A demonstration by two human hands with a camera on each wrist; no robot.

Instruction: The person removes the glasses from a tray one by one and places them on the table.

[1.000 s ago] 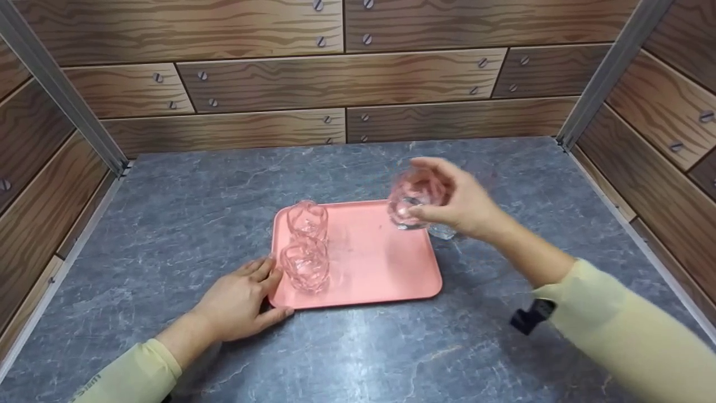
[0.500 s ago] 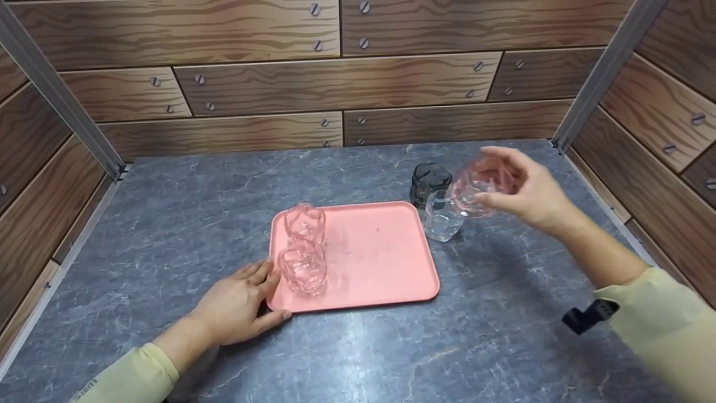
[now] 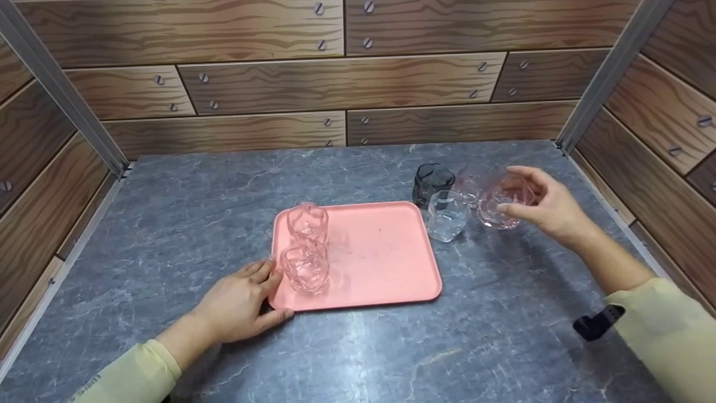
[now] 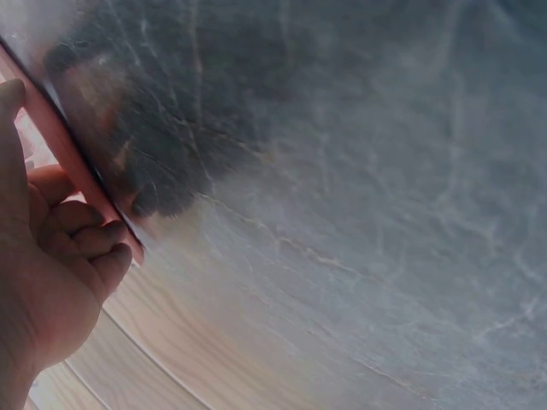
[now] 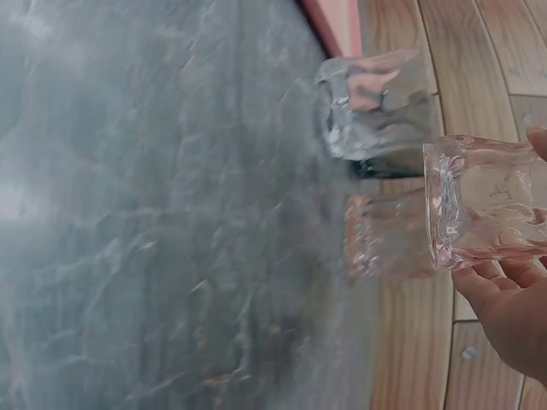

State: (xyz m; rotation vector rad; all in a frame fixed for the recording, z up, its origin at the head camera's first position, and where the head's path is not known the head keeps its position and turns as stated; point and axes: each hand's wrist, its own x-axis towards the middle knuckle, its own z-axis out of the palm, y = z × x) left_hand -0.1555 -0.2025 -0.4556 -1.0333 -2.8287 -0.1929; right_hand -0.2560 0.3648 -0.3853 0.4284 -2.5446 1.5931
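In the head view, my right hand (image 3: 551, 210) holds a pink-tinted glass (image 3: 500, 210) upright by its side, thumb in front and fingers behind. In the right wrist view, the base of this glass (image 5: 479, 201) is raised above the table. Beside it stand a clear glass (image 3: 448, 217), a dark grey glass (image 3: 432, 184) and another pink-tinted glass (image 3: 470, 182), partly hidden. My left hand (image 3: 238, 305) grips the near left corner of a pink tray (image 3: 380, 257). Two pink-tinted glasses, one far (image 3: 307, 221) and one near (image 3: 305, 268), stand along the tray's left side.
The grey marbled table (image 3: 358, 352) is bounded by wood-patterned panels (image 3: 335, 84) at the back and sides. Metal posts (image 3: 587, 73) rise at the back corners. The clear glass stands close to the tray's right edge.
My right hand has carried the pink-tinted glass rightward from over the tray, past the clear glass, then lowered it. Glasses behind it have come into view. My left hand and the tray stay put.
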